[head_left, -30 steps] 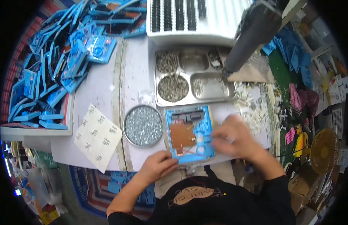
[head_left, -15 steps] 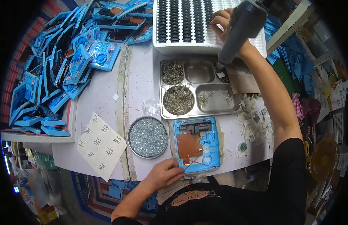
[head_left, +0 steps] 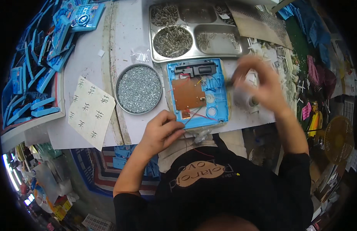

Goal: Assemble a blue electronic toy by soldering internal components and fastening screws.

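An opened blue plastic casing point(head_left: 223, 104) lies in front of me, with a brown circuit board point(head_left: 188, 93), a black part point(head_left: 203, 70) along its far edge and thin red and dark wires. At its near left corner my left hand point(head_left: 162, 133) is closed, thumb and fingers pinching thin wires point(head_left: 187, 122) that run out of the casing. My right hand point(head_left: 263, 82) is over the table just right of the casing, smeared by motion. Its fingers curl round a small dark thing point(head_left: 231, 79), too blurred to name.
A round tin point(head_left: 117, 93) full of small silvery screws stands left of the casing. Behind lies a metal compartment tray point(head_left: 157, 57) with small metal parts. White scraps point(head_left: 259, 48) lie on the right; a written-on paper sheet point(head_left: 88, 106) and piled blue casings point(head_left: 51, 86) on the left.
My right hand has come back from the white foam tray of black round parts to beside the casing. My left hand stays at the casing's corner. The view has tipped nearer to me.
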`<state>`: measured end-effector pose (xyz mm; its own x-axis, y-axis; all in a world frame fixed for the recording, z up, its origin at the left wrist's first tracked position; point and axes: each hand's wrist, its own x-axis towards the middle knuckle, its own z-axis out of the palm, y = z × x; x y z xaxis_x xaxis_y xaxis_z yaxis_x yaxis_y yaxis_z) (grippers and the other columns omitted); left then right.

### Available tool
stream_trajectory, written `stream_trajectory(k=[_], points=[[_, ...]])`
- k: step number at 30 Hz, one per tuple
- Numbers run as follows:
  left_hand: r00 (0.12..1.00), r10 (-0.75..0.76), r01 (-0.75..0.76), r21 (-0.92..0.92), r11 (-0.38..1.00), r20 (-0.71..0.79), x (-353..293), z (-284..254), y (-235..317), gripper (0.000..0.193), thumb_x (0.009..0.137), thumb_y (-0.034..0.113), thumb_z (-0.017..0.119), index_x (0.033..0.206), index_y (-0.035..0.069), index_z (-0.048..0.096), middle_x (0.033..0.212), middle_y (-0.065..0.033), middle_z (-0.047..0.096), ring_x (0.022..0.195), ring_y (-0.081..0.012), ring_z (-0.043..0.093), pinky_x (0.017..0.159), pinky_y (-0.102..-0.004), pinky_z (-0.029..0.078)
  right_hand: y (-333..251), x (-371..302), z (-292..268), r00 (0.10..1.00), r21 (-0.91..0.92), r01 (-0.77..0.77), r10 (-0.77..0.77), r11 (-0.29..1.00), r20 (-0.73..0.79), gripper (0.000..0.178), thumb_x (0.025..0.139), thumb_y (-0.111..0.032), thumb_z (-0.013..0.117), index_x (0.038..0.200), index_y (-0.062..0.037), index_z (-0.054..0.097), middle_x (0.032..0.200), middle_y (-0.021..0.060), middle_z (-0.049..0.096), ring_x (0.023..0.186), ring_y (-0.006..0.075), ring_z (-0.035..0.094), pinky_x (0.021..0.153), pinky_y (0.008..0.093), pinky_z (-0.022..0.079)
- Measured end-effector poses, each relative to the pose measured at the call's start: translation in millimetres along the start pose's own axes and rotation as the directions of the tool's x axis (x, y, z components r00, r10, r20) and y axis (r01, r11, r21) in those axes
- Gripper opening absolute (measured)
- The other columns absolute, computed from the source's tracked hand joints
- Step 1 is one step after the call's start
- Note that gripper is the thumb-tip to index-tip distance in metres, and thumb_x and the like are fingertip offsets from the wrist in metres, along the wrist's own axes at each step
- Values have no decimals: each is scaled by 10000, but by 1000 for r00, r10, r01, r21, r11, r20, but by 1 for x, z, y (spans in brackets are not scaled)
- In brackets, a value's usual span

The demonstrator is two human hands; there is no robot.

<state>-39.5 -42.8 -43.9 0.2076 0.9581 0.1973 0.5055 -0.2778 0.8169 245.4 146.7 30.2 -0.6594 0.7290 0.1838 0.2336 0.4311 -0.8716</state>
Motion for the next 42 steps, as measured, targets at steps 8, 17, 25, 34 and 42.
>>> stream_trajectory(k=[8, 17, 25, 34, 42], points=[[1000, -9, 9, 44, 999, 2, 2, -1, 3, 241, 753, 84, 851, 974, 73, 754, 879, -60, 539, 766, -208, 566, 644, -322, 467, 15, -25, 47, 879, -382, 467, -369, 798, 303, 290, 746, -110, 815, 1014, -127, 707, 1033, 20, 690, 1013, 310, 570, 856, 400, 504], [1000, 17, -16, 50, 999, -24, 3, 1, 5, 236, 761, 79, 849, 970, 66, 741, 881, -73, 565, 730, -214, 588, 612, -334, 481, 31, -29, 46, 851, -307, 508, -413, 805, 324, 263, 772, -172, 833, 1010, -144, 724, 1078, 35, 684, 1012, 312, 574, 877, 429, 494], [990, -63, 48, 117, 992, 123, 12, -12, 20, 261, 763, 76, 839, 1003, 72, 735, 876, -82, 562, 737, -235, 598, 625, -350, 491, 40, -27, -54, 997, -769, -68, 79, 636, -23, 188, 754, -79, 726, 942, -69, 727, 889, 92, 683, 920, 302, 598, 842, 434, 487], [972, 49, -101, 222, 970, 231, 145, -59, 73, 143, 834, 86, 763, 949, 20, 709, 823, -118, 641, 758, -305, 660, 658, -397, 522, 50, -20, -82, 997, -794, -53, 79, 606, -7, 156, 747, -83, 738, 809, -29, 606, 882, 130, 575, 947, 328, 552, 841, 434, 466], [964, -108, -128, 777, 616, 244, 296, 18, 2, 182, 881, 207, 625, 854, 63, 732, 858, -176, 715, 822, -379, 716, 741, -478, 579, 20, -49, -89, 967, -502, -245, 173, 829, -187, 202, 768, -100, 697, 848, -12, 533, 763, 142, 578, 707, 332, 584, 654, 397, 461]])
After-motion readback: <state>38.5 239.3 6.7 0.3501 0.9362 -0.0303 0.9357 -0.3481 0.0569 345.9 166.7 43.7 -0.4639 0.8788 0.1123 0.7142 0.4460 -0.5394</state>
